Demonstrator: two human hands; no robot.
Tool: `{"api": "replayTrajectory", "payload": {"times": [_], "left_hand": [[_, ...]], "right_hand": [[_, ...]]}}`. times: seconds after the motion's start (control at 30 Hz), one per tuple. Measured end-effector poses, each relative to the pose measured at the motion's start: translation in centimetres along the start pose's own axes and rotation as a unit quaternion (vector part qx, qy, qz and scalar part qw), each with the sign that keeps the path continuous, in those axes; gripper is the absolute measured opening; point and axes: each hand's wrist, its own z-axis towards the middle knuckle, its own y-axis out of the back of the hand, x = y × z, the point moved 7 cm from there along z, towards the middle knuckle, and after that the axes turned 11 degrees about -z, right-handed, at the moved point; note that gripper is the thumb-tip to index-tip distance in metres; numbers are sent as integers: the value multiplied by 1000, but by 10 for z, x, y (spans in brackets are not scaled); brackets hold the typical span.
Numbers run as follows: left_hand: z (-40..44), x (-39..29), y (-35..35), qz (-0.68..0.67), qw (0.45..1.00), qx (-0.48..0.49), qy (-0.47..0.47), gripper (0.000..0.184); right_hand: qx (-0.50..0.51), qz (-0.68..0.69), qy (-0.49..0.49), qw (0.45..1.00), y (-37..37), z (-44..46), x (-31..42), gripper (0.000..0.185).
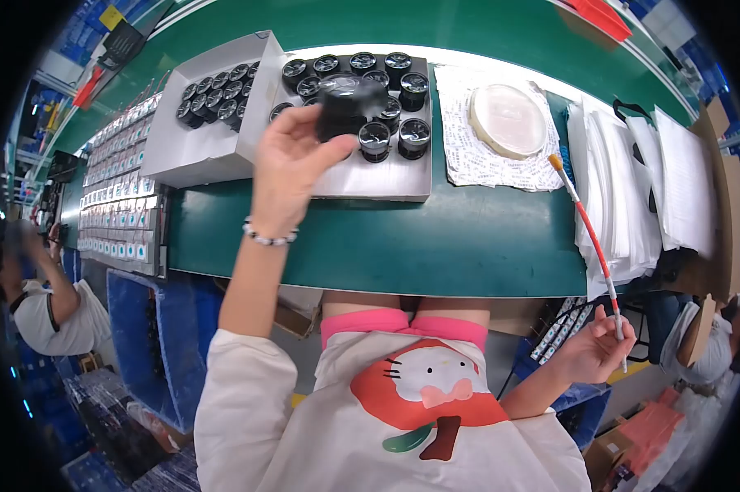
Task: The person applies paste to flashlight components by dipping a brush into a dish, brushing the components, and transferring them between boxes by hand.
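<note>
I observe remotely the left hand (300,160) grasping a motion-blurred black cylinder (343,115) over the right carton (407,179), thumb and fingers spread around it; its axis I cannot tell. Left carton (210,164) and right carton hold similar black cylinders. My right hand (595,351) pinches a brush (595,238) at the counter's (485,246) right, long axis near-to-far, bristles pointing far and slightly left.

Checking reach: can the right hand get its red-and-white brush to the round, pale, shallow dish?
Likely yes: the right hand holds the brush, bristles appear near the dish, nothing visible between.
</note>
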Motion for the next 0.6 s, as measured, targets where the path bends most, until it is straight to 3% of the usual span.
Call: {"api": "replayTrajectory", "payload": {"times": [0.1, 0.3, 0.47, 0.6], "left_hand": [[-7, -15, 21, 123, 992, 18, 32, 41], [-22, 12, 16, 186, 966, 54, 169, 43], [-24, 29, -2, 128, 964, 60, 224, 39], [-25, 4, 14, 109, 976, 35, 185, 42]], "right_hand": [[-7, -12, -23, 1000, 6, -3, -10, 30], [-8, 13, -41, 999, -2, -4, -15, 29], [-17, 21, -34, 999, 18, -5, -13, 30], [-39, 23, -56, 997, 39, -9, -13, 31]]}}
